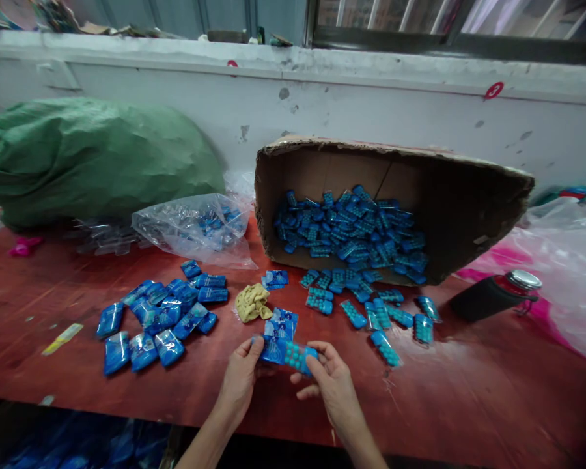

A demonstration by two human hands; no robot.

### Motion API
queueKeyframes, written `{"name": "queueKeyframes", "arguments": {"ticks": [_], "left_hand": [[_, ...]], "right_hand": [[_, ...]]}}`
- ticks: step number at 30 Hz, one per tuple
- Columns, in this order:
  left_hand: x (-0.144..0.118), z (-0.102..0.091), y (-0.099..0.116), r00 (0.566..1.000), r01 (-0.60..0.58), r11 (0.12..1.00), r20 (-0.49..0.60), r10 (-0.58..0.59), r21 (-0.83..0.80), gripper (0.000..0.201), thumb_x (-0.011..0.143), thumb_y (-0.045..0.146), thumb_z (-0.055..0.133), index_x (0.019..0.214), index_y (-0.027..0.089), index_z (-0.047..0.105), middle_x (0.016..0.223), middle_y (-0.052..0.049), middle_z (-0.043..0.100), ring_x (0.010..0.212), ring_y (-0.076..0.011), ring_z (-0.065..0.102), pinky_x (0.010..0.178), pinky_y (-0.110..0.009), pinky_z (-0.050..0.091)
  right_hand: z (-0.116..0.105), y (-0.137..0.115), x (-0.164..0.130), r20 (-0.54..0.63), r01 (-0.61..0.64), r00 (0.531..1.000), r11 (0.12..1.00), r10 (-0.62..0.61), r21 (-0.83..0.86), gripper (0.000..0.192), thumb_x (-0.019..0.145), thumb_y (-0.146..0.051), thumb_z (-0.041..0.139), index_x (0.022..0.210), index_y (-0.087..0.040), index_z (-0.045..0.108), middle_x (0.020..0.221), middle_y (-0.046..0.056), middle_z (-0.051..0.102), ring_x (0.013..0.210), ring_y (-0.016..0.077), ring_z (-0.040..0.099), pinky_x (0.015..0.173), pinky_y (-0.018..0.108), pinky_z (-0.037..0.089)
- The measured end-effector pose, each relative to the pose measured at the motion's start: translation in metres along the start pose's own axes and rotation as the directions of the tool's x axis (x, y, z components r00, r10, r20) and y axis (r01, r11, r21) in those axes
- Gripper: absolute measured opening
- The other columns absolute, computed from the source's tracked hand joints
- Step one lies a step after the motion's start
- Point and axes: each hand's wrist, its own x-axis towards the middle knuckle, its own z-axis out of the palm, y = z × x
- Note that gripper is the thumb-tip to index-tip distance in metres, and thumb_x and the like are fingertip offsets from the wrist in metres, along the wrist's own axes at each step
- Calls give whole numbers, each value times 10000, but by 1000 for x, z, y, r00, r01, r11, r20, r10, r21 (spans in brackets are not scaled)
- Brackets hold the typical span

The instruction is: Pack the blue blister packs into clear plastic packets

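Note:
My left hand (241, 372) pinches a printed blue card (272, 350) between thumb and fingers over the table's front part. Against the card's right end lies a clear pack of turquoise balls (299, 356), gripped at its blue end by my right hand (336, 379). Whether the pack is inside the card or only touching it, I cannot tell. Just beyond my hands lie more blue cards (282, 319) and a crumpled yellow cloth (252, 302). Shiny blue packets (163, 314) are heaped to the left. Loose ball packs (353, 314) are scattered to the right.
A cardboard box (473, 215) on its side spills ball packs onto the red table (449, 404). Behind are a green sack (97, 156) and a clear bag (176, 228). A black flask (493, 296) lies tilted at right; a yellow-handled cutter (62, 339) is at left.

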Motion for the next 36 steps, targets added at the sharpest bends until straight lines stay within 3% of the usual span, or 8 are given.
{"name": "queueKeyframes", "arguments": {"ticks": [3, 7, 11, 13, 17, 23, 29, 36], "left_hand": [[-1, 4, 0, 999, 10, 1000, 44, -10, -5, 280, 637, 379, 650, 742, 127, 588, 601, -19, 651, 527, -143, 594, 461, -233, 464], [-3, 13, 3, 988, 134, 972, 96, -117, -191, 267, 673, 381, 619, 815, 160, 571, 696, -30, 681, 615, -157, 621, 551, -272, 493], [-5, 16, 5, 976, 201, 963, 123, -181, -181, 211, 681, 329, 629, 761, 144, 568, 685, -44, 682, 611, -151, 621, 594, -277, 494], [-6, 13, 5, 964, 242, 957, 148, -219, -157, 175, 687, 292, 629, 745, 137, 574, 664, -38, 674, 600, -148, 618, 588, -273, 493], [-5, 6, 7, 920, 333, 931, 270, -285, -153, 164, 732, 235, 586, 857, 131, 601, 727, -35, 674, 654, -137, 619, 627, -271, 492], [-2, 7, 14, 866, 357, 920, 427, -262, -160, 209, 773, 214, 530, 957, 145, 603, 882, -71, 670, 782, -156, 624, 645, -244, 476], [-4, 10, 10, 866, 368, 916, 417, -276, -157, 194, 767, 198, 540, 927, 126, 622, 796, -59, 674, 676, -120, 614, 626, -231, 481], [-9, 13, -1, 898, 378, 895, 329, -292, -236, 163, 740, 199, 577, 878, 129, 627, 824, -56, 679, 727, -145, 625, 656, -265, 505]], "right_hand": [[3, 6, 2, 27, 2, 1000, 1000, -2, 19, 387, 689, -390, 636, 942, -176, 435, 810, 34, 619, 579, 161, 644, 389, 224, 512], [9, 15, 4, -42, 59, 997, 998, -59, 0, 368, 671, -374, 651, 920, -176, 466, 762, 18, 619, 585, 149, 633, 403, 204, 496], [11, 20, 2, -79, 128, 988, 988, -135, -91, 299, 686, -299, 643, 935, -170, 539, 706, 3, 618, 586, 133, 607, 453, 199, 480], [9, 17, 0, -19, 151, 988, 979, -155, -141, 278, 695, -262, 631, 955, -177, 581, 726, 6, 628, 612, 134, 595, 514, 219, 486], [-2, 9, 2, 197, 256, 955, 951, -221, -175, 230, 700, -216, 614, 928, -209, 647, 881, 23, 632, 846, 182, 569, 775, 295, 459], [-5, 9, 9, 256, 305, 927, 948, -273, -94, 544, 629, -157, 657, 1135, -311, 530, 1064, 9, 529, 1000, 197, 495, 895, 341, 393], [-6, 6, 10, 265, 259, 936, 964, -233, -66, 626, 602, -172, 689, 1178, -306, 483, 1184, 31, 467, 1037, 217, 490, 894, 368, 394], [-6, -1, 10, 360, 129, 921, 989, -148, 75, 520, 642, -186, 672, 1132, -285, 531, 1118, 29, 545, 1002, 205, 512, 823, 337, 434]]}}
